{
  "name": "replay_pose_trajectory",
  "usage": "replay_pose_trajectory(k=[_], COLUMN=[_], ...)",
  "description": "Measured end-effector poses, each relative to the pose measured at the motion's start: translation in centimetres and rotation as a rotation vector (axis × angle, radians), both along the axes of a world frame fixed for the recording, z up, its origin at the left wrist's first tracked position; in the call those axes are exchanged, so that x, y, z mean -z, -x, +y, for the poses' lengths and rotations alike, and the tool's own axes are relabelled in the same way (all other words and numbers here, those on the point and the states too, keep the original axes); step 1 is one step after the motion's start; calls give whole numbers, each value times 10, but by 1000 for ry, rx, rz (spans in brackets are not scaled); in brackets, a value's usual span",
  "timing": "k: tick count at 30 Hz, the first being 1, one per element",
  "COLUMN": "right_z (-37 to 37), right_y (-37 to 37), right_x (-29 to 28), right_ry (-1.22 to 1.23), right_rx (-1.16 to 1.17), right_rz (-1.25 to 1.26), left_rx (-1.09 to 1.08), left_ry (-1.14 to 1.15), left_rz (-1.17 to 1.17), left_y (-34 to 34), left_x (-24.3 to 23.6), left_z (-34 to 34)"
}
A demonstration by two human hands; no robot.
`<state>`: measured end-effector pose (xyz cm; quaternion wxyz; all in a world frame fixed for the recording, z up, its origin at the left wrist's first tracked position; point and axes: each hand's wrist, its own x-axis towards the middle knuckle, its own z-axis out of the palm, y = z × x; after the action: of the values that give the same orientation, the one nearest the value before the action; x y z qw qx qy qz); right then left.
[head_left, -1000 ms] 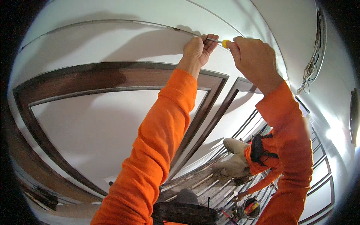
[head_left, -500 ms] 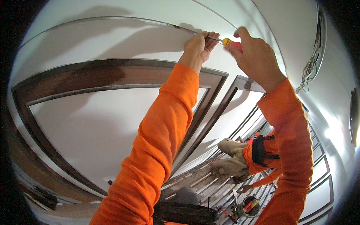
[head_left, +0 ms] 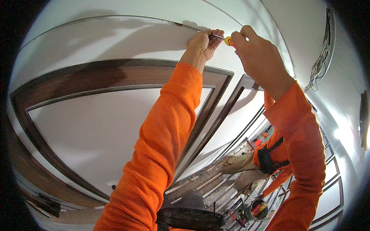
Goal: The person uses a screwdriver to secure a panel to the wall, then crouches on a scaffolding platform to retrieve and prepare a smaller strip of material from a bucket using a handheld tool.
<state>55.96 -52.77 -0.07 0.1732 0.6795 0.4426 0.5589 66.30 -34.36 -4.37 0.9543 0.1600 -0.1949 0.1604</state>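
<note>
A screwdriver with a yellow and red handle (head_left: 229, 41) is raised against the upper part of a white wall panel. My right hand (head_left: 263, 58) is closed round the handle. The thin metal shaft (head_left: 218, 37) points left, and my left hand (head_left: 201, 45) has its thumb and fingers around the tip end. What the tip touches is hidden by those fingers. Both hands are at a dark seam (head_left: 154, 19) that curves along the top of the panel.
Below is a dark brown wooden frame (head_left: 96, 75) on the white wall. A co-worker in orange (head_left: 271, 154) bends at right, one hand by a bucket of tools (head_left: 258, 210). Loose cables (head_left: 322, 71) hang at upper right. Strips of wood (head_left: 210, 188) cover the floor.
My right fingers have curled closer round the screwdriver handle, and both hands have shifted slightly up and left. The co-worker has moved, with an arm now at the bucket.
</note>
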Motion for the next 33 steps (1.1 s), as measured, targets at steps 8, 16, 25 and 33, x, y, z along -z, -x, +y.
replay_pose_trajectory(k=[8, 16, 25, 33], right_z=[9, 1, 2, 16], right_y=[1, -8, -3, 8], right_x=[-12, -2, 6, -11], right_ry=[-223, -17, 31, -302], right_rx=[139, 106, -70, 224], right_rz=[283, -121, 12, 439], left_rx=[-1, -43, -85, 18], left_ry=[36, -37, -73, -156], left_rz=[16, 65, 134, -63], left_y=[7, 3, 4, 3], left_x=[-3, -6, -7, 7], left_z=[-3, -5, 0, 13])
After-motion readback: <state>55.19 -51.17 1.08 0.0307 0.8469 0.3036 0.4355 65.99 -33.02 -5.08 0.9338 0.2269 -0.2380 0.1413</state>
